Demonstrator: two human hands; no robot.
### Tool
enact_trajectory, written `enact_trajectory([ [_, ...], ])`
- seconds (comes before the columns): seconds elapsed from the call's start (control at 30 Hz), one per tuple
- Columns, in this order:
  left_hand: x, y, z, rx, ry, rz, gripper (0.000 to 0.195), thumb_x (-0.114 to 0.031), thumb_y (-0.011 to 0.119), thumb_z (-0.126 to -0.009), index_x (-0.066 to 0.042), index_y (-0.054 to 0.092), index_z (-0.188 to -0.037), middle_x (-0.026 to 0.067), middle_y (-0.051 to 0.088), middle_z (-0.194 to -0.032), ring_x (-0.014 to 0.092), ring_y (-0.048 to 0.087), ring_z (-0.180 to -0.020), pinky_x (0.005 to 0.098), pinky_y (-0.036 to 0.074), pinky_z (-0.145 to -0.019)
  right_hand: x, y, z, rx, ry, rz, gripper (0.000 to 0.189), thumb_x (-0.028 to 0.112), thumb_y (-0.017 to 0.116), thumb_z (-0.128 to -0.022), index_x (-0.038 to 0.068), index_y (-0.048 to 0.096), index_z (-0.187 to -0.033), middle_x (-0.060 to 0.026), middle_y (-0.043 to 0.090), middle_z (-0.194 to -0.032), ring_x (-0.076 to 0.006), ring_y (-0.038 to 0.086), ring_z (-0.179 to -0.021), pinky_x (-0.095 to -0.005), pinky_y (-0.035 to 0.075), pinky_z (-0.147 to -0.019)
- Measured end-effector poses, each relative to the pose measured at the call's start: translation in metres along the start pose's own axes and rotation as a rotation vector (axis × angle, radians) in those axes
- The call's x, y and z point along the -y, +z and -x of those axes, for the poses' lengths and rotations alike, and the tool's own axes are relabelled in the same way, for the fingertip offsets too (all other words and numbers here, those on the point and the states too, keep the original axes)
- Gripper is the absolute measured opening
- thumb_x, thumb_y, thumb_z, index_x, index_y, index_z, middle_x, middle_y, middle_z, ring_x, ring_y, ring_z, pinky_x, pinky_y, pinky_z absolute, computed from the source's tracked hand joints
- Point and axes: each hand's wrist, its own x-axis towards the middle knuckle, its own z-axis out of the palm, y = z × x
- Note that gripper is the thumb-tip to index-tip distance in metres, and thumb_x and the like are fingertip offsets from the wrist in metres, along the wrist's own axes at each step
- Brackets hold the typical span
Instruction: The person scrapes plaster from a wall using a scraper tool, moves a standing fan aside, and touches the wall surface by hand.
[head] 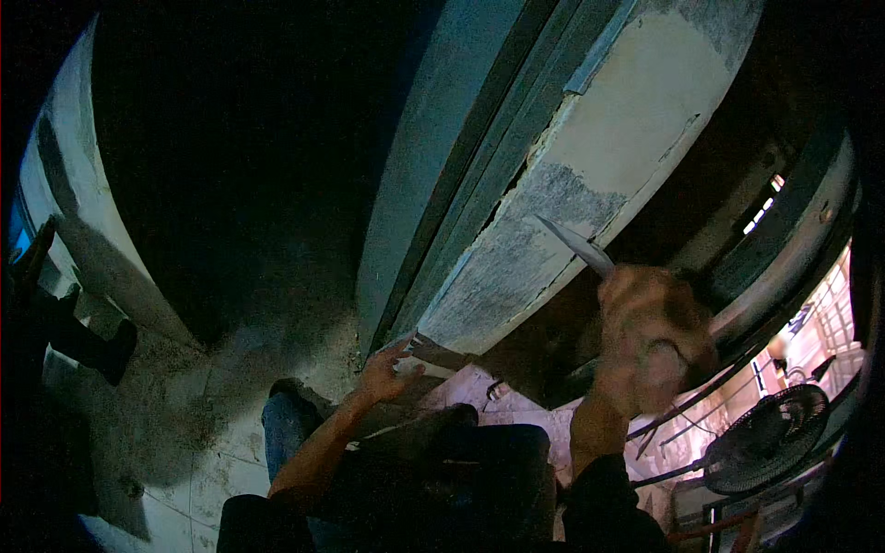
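My right hand (653, 339) is closed on a pointed metal blade (574, 242), perhaps a knife; its handle is hidden in the fist. The blade's tip points up and left, over a grey patch on the end face of a plastered wall (539, 221). Whether it touches the surface cannot be told. My left hand (387, 377) is at the low end of that wall, its fingers spread near the edge of a grey door frame (484, 180). Something pale shows beside its thumb, and whether it is held is unclear. Cracks and broken plaster run along both edges of the wall.
A black fan (767, 439) stands at the lower right in a brightly lit area. Dusty floor tiles (173, 484) lie at the lower left. Another wall (124, 228) curves along the left, with dark, unclear shapes beside it. A dark opening separates the two walls.
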Motion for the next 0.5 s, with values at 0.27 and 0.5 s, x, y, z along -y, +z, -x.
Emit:
enact_trajectory([
  [0.27,-0.047,-0.023,0.004,0.066,-0.204,-0.021,0.077,-0.04,0.071,-0.086,-0.018,0.036,-0.152,0.0205,0.062,-0.129,0.034,0.063,-0.114,0.0456,0.055,-0.09,-0.004,-0.007,-0.009,0.313,0.024,-0.075,0.038,0.029,0.056,-0.091,-0.001,0.055,-0.068,-0.0129,0.056,-0.068,-0.0193,0.053,-0.058,-0.0376,0.046,-0.055],
  [0.5,-0.031,-0.015,0.011,0.012,-0.106,0.02,0.078,-0.042,0.07,-0.086,-0.019,0.035,-0.152,0.0198,0.066,-0.122,0.038,0.064,-0.111,0.046,0.053,-0.092,0.001,-0.003,-0.014,0.437,-0.004,-0.159,0.03,0.028,0.06,-0.09,-0.001,0.055,-0.081,-0.0135,0.059,-0.079,-0.0204,0.057,-0.067,-0.0379,0.05,-0.064],
])
